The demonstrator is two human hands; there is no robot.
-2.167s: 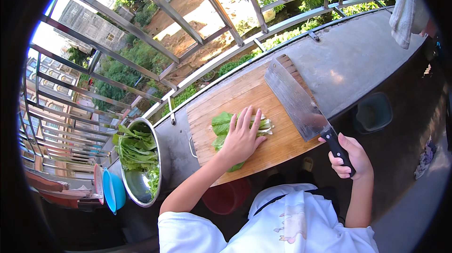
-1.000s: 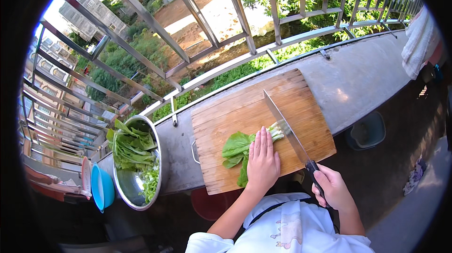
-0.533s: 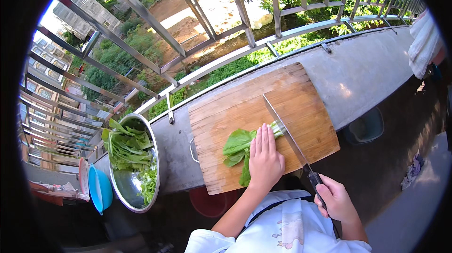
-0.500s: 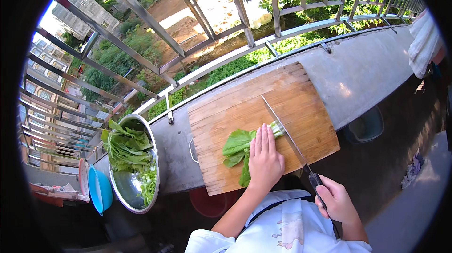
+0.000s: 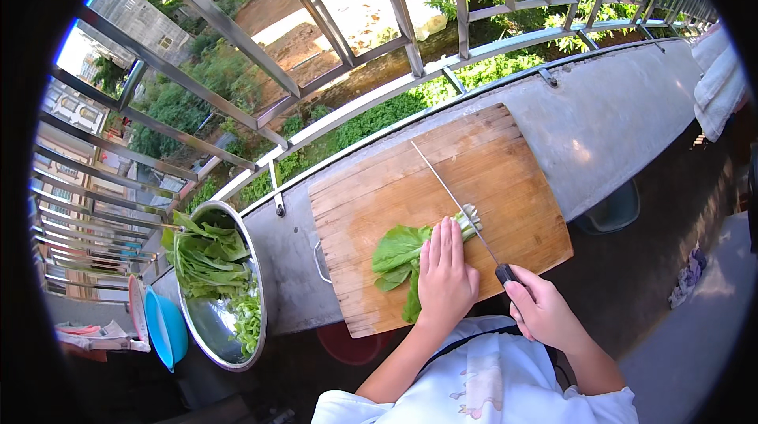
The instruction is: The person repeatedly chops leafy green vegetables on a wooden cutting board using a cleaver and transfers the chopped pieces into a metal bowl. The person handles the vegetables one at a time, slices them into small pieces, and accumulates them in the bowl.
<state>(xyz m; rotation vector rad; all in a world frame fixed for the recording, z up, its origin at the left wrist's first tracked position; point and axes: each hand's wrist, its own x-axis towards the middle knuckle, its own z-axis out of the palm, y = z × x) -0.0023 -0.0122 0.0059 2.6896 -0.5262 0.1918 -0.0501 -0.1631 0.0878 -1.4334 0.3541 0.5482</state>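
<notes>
A bunch of leafy greens (image 5: 399, 249) lies across the wooden cutting board (image 5: 371, 195), leaves to the left and pale stalk ends to the right. My left hand (image 5: 448, 278) presses it down, fingers straight and close together over the stalks. Gripped by its black handle in my right hand (image 5: 543, 307), a long knife (image 5: 444, 187) crosses the stalks just right of my left fingertips. The blade points away and to the left, and a short bit of stalk shows beyond it. Whether the edge has entered the stalks I cannot tell.
Left of the board stands a metal bowl (image 5: 264, 298) with whole leaves and chopped green pieces. Beyond it are a blue basin (image 5: 166, 332) and laundry. The board rests on a concrete ledge (image 5: 624, 112) along a metal railing (image 5: 355, 120). A dark red basin (image 5: 351, 345) sits below.
My right hand has moved up and slightly left with the knife. The blade tip now reaches farther away and left over the board, and my left hand stays on the greens.
</notes>
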